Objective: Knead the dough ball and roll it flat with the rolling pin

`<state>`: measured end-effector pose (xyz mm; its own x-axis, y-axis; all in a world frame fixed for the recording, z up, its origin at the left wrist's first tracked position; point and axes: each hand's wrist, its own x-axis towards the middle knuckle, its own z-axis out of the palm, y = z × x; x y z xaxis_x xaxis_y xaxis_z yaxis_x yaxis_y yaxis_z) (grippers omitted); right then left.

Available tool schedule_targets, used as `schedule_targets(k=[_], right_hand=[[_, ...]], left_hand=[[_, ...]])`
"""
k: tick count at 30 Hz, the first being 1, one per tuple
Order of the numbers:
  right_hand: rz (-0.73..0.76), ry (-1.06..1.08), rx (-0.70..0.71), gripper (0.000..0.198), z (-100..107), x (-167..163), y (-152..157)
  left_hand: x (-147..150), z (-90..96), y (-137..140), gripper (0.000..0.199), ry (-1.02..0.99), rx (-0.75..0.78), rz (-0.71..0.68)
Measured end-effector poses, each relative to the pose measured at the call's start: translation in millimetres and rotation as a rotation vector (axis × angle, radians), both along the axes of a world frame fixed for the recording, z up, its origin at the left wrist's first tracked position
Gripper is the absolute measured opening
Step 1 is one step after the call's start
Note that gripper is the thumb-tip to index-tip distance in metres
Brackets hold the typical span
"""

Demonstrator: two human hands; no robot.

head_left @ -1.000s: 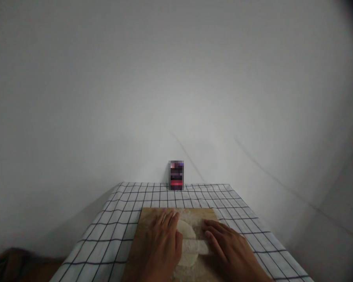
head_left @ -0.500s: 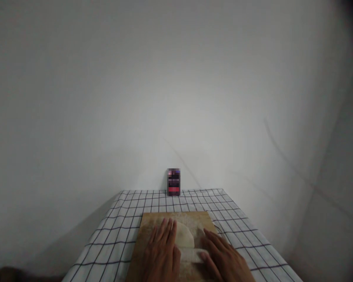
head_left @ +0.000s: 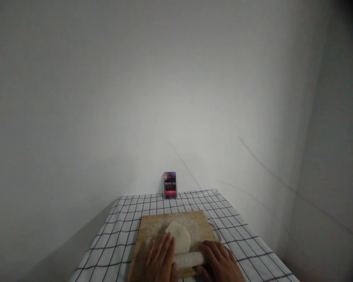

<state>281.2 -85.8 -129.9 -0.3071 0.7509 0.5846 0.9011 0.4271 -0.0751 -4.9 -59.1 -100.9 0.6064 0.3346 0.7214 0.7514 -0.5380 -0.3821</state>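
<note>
A pale, flat round of dough (head_left: 179,237) lies on a floured wooden board (head_left: 148,225). Across its near edge rests a light-coloured rolling pin (head_left: 190,259). My left hand (head_left: 161,258) is laid flat, its stretched fingers over the dough's left edge and the board. The pin's left end runs up to this hand, and whether it passes under the palm is hidden. Around the pin's right end, my right hand (head_left: 219,260) has its fingers bent, with the thumb on the near side.
A checked cloth (head_left: 106,243) covers the table. At the table's far edge a small dark upright object with a red band (head_left: 170,186), blurred by pixels, stands against the white wall (head_left: 176,98). Something round and thin-rimmed (head_left: 216,231) shows beside the board's right edge.
Both hands and the rolling pin have come nearer to me, uncovering more of the dough. The right-hand fingers are more bent now. The camera view has shifted slightly.
</note>
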Motion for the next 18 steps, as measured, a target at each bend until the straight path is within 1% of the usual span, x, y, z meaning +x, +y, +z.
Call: schedule_targets(k=[5,8,10,11,13,14,16,18], right_hand=[[-0.050,-0.023,-0.006,0.037,6.5,-4.5,-7.8],[-0.056,-0.046,-0.046,0.036,19.8,-10.2,-14.3],[-0.074,-0.032,-0.117,0.031,40.2,-16.7,-18.6],[-0.100,-0.015,-0.147,0.029,54.0,-20.3,-20.0],[-0.098,0.005,-0.214,0.021,85.4,-26.6,-19.4],[-0.099,0.019,-0.247,0.022,101.3,-28.8,-16.6],[-0.102,0.014,-0.293,0.032,128.2,-31.2,-6.1],[-0.104,-0.033,-0.331,0.045,145.3,-31.9,9.8]], left_hand=[[0.3,0.8,-6.5,0.056,-0.002,-0.024,0.000],[-2.8,9.3,-11.4,0.051,0.034,-0.072,-0.041],[-3.2,19.6,-13.8,0.047,0.045,-0.131,-0.035],[-2.3,25.7,-14.3,0.045,0.038,-0.175,-0.022],[1.1,37.4,-13.3,0.042,-0.008,-0.280,0.016],[3.1,41.8,-11.4,0.041,-0.044,-0.332,0.040],[6.1,45.5,-4.6,0.040,-0.096,-0.397,0.087],[6.9,42.3,5.5,0.040,-0.068,-0.377,0.112]])
